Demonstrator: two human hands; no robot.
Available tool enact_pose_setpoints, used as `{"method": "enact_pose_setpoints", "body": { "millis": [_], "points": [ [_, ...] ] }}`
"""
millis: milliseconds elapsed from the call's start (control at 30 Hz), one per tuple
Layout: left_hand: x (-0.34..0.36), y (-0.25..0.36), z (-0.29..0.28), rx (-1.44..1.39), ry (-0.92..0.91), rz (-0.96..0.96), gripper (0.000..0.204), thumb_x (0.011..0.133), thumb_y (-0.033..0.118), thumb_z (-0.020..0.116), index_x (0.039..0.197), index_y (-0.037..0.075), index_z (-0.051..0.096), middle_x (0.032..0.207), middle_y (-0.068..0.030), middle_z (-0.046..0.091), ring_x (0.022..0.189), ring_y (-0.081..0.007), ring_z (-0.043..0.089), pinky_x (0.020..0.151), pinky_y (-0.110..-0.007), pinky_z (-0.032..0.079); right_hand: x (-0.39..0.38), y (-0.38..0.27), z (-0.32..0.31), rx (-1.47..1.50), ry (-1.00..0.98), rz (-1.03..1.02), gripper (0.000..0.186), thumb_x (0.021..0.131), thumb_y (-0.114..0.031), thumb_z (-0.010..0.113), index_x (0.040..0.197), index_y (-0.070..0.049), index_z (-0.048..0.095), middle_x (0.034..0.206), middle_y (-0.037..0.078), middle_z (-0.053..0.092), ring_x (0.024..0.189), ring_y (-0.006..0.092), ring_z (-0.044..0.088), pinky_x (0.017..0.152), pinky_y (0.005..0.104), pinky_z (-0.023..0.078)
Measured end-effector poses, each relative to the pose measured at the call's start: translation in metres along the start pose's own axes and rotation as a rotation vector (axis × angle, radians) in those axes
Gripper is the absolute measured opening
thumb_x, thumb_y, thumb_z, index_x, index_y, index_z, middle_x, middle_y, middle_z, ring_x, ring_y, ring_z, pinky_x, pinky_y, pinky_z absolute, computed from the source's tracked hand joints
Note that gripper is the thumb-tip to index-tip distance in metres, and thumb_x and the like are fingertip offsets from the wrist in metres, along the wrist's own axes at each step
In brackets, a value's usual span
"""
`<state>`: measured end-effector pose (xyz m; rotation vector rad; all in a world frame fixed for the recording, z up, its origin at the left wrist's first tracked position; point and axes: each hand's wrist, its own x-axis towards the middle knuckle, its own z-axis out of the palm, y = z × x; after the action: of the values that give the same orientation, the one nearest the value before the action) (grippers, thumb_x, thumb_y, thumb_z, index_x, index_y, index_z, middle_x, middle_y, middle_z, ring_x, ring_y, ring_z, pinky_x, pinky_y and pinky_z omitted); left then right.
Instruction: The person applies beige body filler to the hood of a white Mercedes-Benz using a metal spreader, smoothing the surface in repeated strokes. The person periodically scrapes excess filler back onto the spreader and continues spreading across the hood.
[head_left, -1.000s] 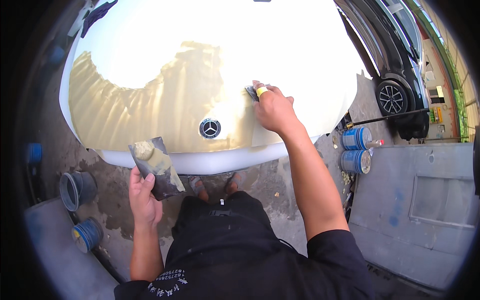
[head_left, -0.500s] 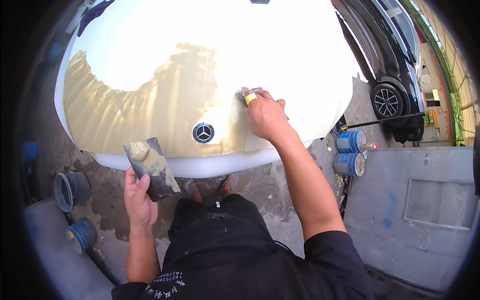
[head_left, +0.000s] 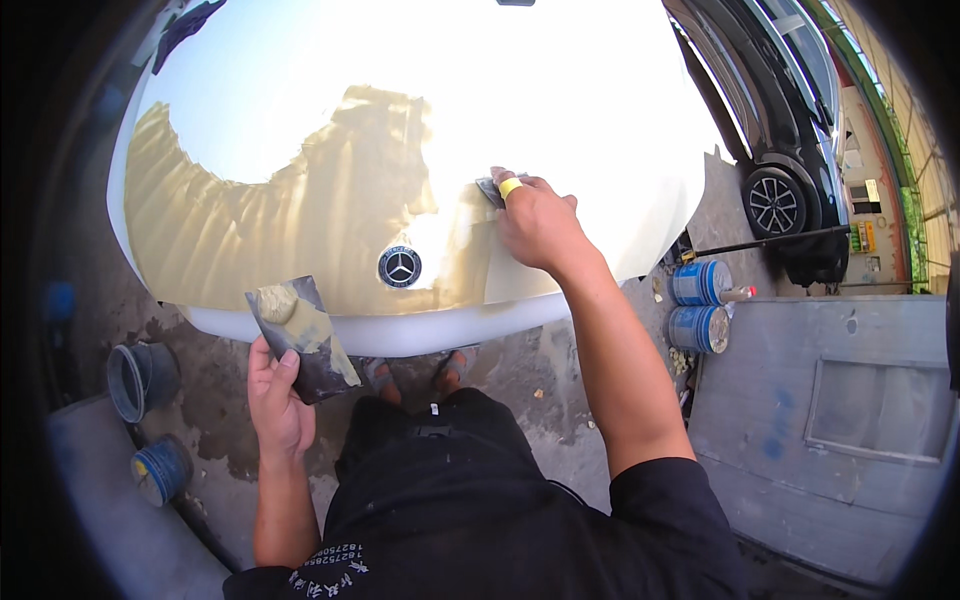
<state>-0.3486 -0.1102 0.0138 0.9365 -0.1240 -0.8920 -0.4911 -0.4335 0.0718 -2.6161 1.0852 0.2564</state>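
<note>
A white car hood [head_left: 590,130] fills the area in front of me, with a band of tan body filler [head_left: 300,220] spread over its left and middle part. The round dark emblem [head_left: 400,267] sits near the front edge. My right hand [head_left: 540,222], yellow tape round one finger, is closed on a putty scraper [head_left: 490,190] pressed to the hood right of the emblem; fingers hide much of it. At lower left my left hand [head_left: 282,400] grips a dark flat plate [head_left: 318,375] bearing a lump of pale filler [head_left: 275,303].
On the left stand a grey bucket [head_left: 143,380] and a blue tin [head_left: 162,470]. Two blue tins [head_left: 700,328] lie to the right beside a large grey panel [head_left: 830,400]. Farther right is a black car [head_left: 785,200]. My feet [head_left: 455,372] are by the bumper.
My right hand and the scraper have shifted slightly to the right over the hood. The left hand keeps the plate almost where it was.
</note>
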Motion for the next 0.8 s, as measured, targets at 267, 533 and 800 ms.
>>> {"method": "enact_pose_setpoints", "body": {
  "millis": [267, 533, 800],
  "points": [
    [0.009, -0.002, 0.005, 0.040, -0.019, -0.040, 0.037, 0.096, 0.004, 0.052, 0.133, 0.002, 0.044, 0.124, -0.0123, 0.059, 0.113, -0.0202, 0.060, 0.101, -0.037, 0.048, -0.059, -0.010, 0.056, 0.047, 0.112, -0.035, 0.060, 0.082, -0.001, 0.047, 0.142, -0.004, 0.048, 0.122, 0.014, 0.066, 0.129, 0.0301, 0.049, 0.091, 0.0479, 0.035],
    [0.016, 0.003, 0.011, 0.068, -0.071, -0.085, 0.038, 0.096, 0.003, 0.052, 0.133, 0.003, 0.044, 0.124, -0.0126, 0.060, 0.112, -0.0198, 0.061, 0.100, -0.037, 0.049, -0.109, -0.007, 0.112, 0.058, 0.245, -0.071, 0.054, 0.084, -0.008, 0.055, 0.137, -0.005, 0.052, 0.132, 0.009, 0.060, 0.125, 0.0309, 0.051, 0.084, 0.0551, 0.037],
    [0.015, 0.002, 0.011, 0.069, -0.122, -0.107, 0.037, 0.096, 0.002, 0.052, 0.133, 0.003, 0.045, 0.124, -0.0120, 0.061, 0.113, -0.0195, 0.061, 0.100, -0.036, 0.049, -0.142, -0.006, 0.149, 0.049, 0.358, -0.084, 0.061, 0.081, -0.008, 0.059, 0.141, -0.007, 0.048, 0.140, 0.006, 0.055, 0.127, 0.0306, 0.049, 0.087, 0.0574, 0.037]
  ]
}}
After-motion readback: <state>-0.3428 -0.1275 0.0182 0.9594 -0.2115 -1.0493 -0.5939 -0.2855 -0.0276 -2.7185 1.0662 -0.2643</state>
